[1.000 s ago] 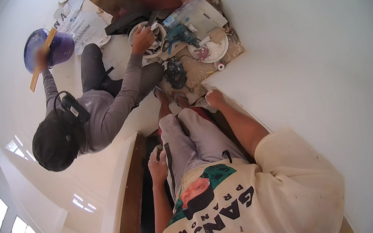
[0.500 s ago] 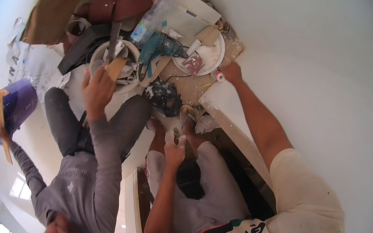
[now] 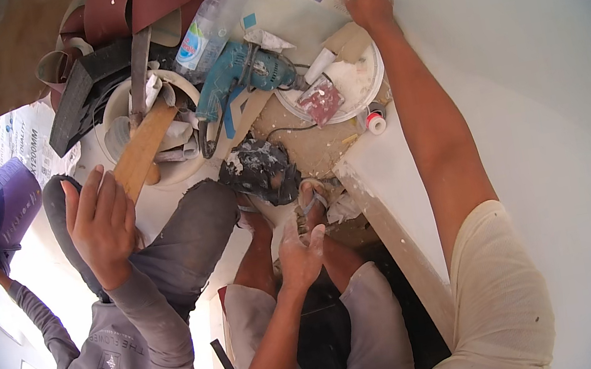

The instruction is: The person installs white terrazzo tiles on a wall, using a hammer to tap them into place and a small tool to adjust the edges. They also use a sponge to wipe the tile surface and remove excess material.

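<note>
The right hand reaches far out along the white wall, its curled fingers at the right edge of a pale, translucent plastic panel. Whether they grip that edge or only touch it, I cannot tell. The panel lies at the top of the clutter, just beyond the teal power drill and beside the clear plastic bottle.

The left hand hangs over the lap, thumb apart from the loosely spread fingers, with nothing visible in it (a white, powdery film covers the skin).

At this stretch, a good reach probably depends on a steady shoulder and a light, sure pinch on the panel's rim, with the knuckles off the wall. The forearm runs close to the round white lid, which carries loose powder and a square of red sandpaper, so keeping the elbow raised seems wise. The small tape roll just below the lid would be easy to knock. The drill's black cord is best left slack. The co-worker's open hand, beside a wooden strip, deserves room too.
</note>
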`<move>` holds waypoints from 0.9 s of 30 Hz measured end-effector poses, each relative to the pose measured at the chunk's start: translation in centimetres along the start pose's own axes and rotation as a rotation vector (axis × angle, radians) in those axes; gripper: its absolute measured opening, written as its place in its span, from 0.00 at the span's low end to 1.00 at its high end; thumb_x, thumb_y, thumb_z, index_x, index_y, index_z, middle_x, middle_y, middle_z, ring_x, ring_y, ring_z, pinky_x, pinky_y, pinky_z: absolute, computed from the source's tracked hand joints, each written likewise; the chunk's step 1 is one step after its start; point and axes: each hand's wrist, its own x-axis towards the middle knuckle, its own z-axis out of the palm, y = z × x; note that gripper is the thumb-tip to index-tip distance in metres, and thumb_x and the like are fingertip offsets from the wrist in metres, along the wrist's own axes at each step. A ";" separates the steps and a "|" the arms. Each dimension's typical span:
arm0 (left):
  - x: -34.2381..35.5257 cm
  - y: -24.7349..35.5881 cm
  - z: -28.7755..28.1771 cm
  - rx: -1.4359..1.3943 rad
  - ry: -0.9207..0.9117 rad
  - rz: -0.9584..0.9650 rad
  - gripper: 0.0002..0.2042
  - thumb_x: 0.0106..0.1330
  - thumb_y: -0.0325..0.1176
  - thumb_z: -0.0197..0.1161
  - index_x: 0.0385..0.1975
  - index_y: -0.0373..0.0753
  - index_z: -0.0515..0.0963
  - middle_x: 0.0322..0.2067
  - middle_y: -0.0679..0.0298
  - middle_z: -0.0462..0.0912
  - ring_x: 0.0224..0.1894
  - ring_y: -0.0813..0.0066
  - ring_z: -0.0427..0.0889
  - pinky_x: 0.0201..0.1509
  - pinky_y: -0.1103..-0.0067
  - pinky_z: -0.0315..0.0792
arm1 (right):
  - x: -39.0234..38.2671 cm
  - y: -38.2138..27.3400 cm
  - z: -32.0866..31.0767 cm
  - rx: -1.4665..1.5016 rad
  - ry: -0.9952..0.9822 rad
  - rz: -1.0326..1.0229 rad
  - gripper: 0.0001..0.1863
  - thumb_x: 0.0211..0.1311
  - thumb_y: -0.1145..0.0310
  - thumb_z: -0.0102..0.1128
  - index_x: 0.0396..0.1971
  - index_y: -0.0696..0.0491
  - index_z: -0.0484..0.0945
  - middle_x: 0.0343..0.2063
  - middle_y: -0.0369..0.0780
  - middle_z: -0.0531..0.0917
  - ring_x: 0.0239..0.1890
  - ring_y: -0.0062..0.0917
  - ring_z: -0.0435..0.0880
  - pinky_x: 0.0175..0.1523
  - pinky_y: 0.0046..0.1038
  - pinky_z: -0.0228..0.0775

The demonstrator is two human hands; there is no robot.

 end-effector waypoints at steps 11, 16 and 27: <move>6.5 5.1 -1.4 -0.132 0.137 0.263 0.31 0.63 0.35 0.64 0.62 0.24 0.62 0.55 0.38 0.72 0.58 0.43 0.72 0.62 0.64 0.66 | -6.6 -1.2 -7.5 0.246 -0.025 -0.106 0.21 0.58 0.54 0.64 0.45 0.52 0.79 0.43 0.49 0.82 0.47 0.47 0.80 0.56 0.44 0.69; 20.3 17.3 -3.1 0.145 0.306 1.004 0.29 0.64 0.29 0.58 0.66 0.31 0.60 0.61 0.46 0.69 0.65 0.46 0.64 0.66 0.62 0.60 | -10.4 -2.7 -7.3 0.283 0.150 -0.395 0.12 0.61 0.60 0.61 0.39 0.51 0.83 0.40 0.46 0.83 0.44 0.44 0.81 0.48 0.41 0.74; 26.3 19.0 -5.1 0.723 0.013 1.166 0.22 0.63 0.33 0.61 0.58 0.44 0.73 0.48 0.59 0.80 0.55 0.55 0.71 0.63 0.59 0.60 | -16.0 -6.2 -7.6 0.494 0.337 -0.150 0.05 0.55 0.68 0.62 0.32 0.50 0.81 0.28 0.42 0.80 0.33 0.39 0.80 0.35 0.39 0.73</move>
